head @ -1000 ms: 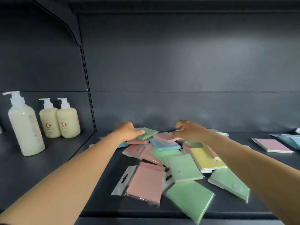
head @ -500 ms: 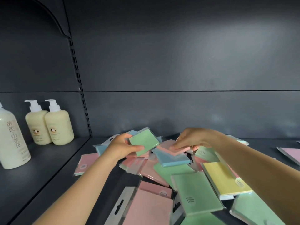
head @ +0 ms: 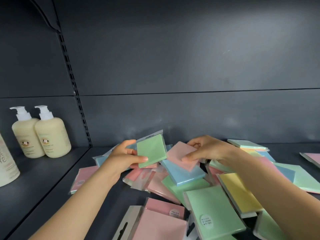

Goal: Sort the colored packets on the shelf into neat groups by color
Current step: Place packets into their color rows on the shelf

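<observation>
- Up close, two bare hands work over a loose heap of colored packets on a dark grey shelf (head: pixel 52 172).
- Left hand (head: pixel 121 158) lifts one green packet (head: pixel 151 151) clear of the heap, tilted upright, thumb pressed on its front and fingers curled behind.
- Right hand (head: pixel 206 149) pinches one pink packet (head: pixel 183 155) by its edges, thumb at the lower corner and fingers on the top edge; the packet is raised just above a blue packet (head: pixel 183 174).
- Green and pink packets sit just beside each other, edges almost touching.
- Below them the heap (head: pixel 173 184) is unsorted: about six pink, six green, four blue and one yellow packet (head: pixel 239 193) can be counted, though overlaps probably hide more.
- One more pink packet (head: pixel 313 157) lies apart at the far right edge, cut off by the frame.
- Two cream pump bottles (head: pixel 52 135) stand side by side on the neighboring shelf section to the left, touching each other.
- Part of a third, larger cream bottle (head: pixel 7 163) shows at the left edge.
</observation>
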Motion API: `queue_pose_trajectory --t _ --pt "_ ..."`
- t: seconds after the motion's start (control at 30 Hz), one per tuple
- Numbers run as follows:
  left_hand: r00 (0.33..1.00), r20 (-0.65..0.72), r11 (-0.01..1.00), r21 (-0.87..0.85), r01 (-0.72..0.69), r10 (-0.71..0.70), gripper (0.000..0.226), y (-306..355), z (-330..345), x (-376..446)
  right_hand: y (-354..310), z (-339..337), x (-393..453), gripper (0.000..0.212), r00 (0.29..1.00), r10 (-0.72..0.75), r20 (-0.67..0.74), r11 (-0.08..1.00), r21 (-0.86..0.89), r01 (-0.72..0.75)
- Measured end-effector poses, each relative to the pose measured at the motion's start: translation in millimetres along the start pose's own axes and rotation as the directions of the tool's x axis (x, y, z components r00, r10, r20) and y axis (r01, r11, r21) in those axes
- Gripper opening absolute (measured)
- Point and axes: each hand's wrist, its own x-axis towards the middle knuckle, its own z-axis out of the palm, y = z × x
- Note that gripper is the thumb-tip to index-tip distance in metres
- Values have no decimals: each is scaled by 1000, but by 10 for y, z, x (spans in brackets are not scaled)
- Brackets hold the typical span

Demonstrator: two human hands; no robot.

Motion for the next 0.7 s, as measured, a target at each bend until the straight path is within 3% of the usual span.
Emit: queue_pose_trajectory --t 0.1,0.3,0.43,0.6,0.7 --pt "1000 -3 998 -55 23 -24 79 -4 -5 6 -24 -12 -47 35 998 -42 -48 996 79 46" --pt "996 92 1000 -11 1 1 40 8 -12 -9 -31 -30 -73 33 981 -111 -159 953 262 150" --pt "998 61 1000 -24 11 -9 34 -8 -3 10 -15 -62 -104 33 980 -119 -158 874 453 179" --pt "1000 0 998 -66 12 -12 28 -9 -12 34 21 -42 -35 47 957 -70 -282 793 566 225" --pt "1000 -14 994 -108 12 -14 27 -14 -39 36 60 -54 -4 53 970 -34 -240 730 657 188"
